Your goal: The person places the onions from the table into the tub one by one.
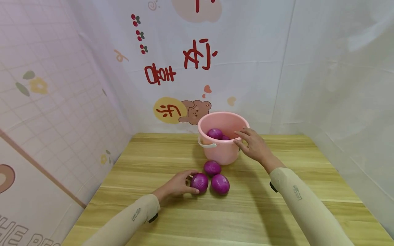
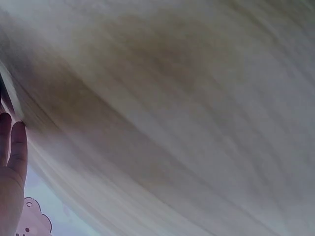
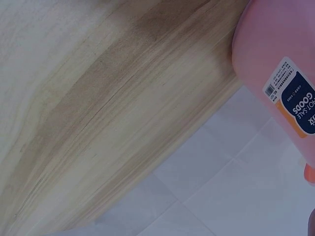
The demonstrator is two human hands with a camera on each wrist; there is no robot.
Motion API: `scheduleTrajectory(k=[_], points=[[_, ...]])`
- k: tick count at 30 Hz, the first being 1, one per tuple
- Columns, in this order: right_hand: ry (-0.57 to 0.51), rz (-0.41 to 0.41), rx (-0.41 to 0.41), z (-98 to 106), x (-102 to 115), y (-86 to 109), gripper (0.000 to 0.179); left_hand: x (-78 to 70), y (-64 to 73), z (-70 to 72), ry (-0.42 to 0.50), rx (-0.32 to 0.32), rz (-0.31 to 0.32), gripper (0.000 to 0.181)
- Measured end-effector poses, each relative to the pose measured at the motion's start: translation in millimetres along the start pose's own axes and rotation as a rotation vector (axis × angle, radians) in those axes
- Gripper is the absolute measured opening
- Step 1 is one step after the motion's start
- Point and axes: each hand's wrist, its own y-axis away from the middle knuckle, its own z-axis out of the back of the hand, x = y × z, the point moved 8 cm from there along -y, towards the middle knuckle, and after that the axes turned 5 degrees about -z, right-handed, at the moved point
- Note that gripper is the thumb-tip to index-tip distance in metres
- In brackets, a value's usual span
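My left hand has its thumb and fingers round a purple onion on the table. Two more purple onions lie beside it: one behind and one to its right. Behind them stands a pink bucket with purple onions inside. My right hand rests at the bucket's right rim, fingers extended and thumb apart. In the left wrist view, fingers show at the left edge, but the onion is out of sight. The right wrist view shows the bucket with its label.
A white handle hangs on the bucket's left front. The wood-grain table meets a white printed sheet at the back, with more sheets along both sides.
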Motion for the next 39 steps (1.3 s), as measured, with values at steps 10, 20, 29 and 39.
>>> scheduleTrajectory(k=[10,20,29,39], points=[[-0.002,-0.002,-0.009,-0.2,1.1,0.4,0.045,-2.1,-2.6,-2.2,-0.013,-0.011,-0.005,0.077],[-0.01,-0.003,-0.002,-1.0,3.2,1.4,0.045,0.8,-6.7,19.3,0.026,-0.108,0.049,0.076],[-0.006,-0.005,0.0,-0.8,1.4,0.3,0.046,-21.1,-18.6,65.5,0.002,-0.291,0.013,0.072],[-0.001,-0.005,-0.008,0.1,0.3,-0.3,0.045,-41.7,-32.5,110.3,-0.044,-0.393,0.049,0.073]])
